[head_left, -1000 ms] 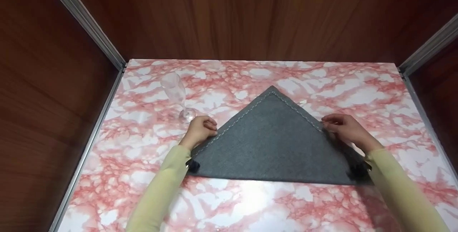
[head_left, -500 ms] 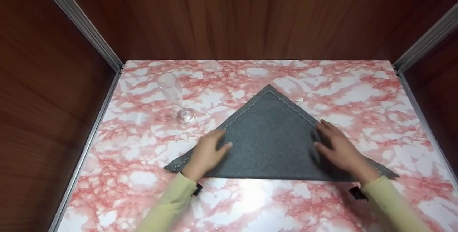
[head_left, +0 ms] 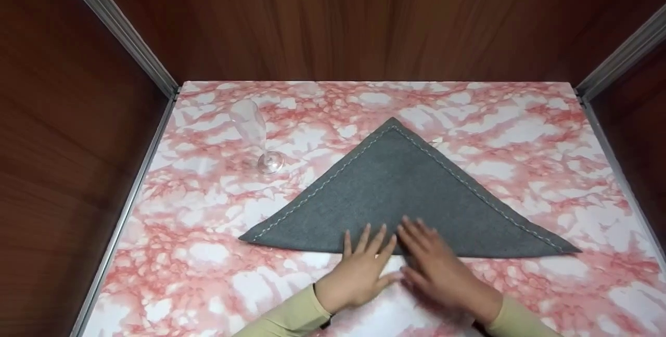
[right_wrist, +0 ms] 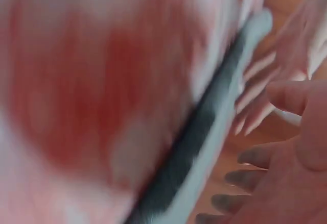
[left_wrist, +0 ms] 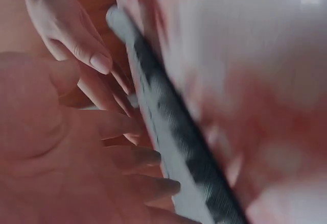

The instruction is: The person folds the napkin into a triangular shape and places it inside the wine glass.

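I am looking down at a bench (head_left: pixel 208 254) with a glossy pink-and-white marbled top, boxed in by dark reddish wood panels at the back and on both sides, with grey metal strips running along the two side joints. On it I count one grey cloth folded into a triangle with pale stitching along its two slanted edges (head_left: pixel 400 196), its long folded edge nearest me and its point aimed at the back panel, and one clear stemmed flute glass (head_left: pixel 255 137) standing near the left side, well apart from the cloth. I count two hands, both in pale yellow sleeves. My left hand (head_left: pixel 361 269) lies flat with fingers straight and slightly spread, the fingertips touching the middle of the cloth's near edge. My right hand (head_left: pixel 439 269) lies just beside it, also flat and spread, its fingertips on the same edge; the two hands meet at the middle. Neither grips anything. Both wrist views are badly blurred, showing only fingers beside the cloth's edge.
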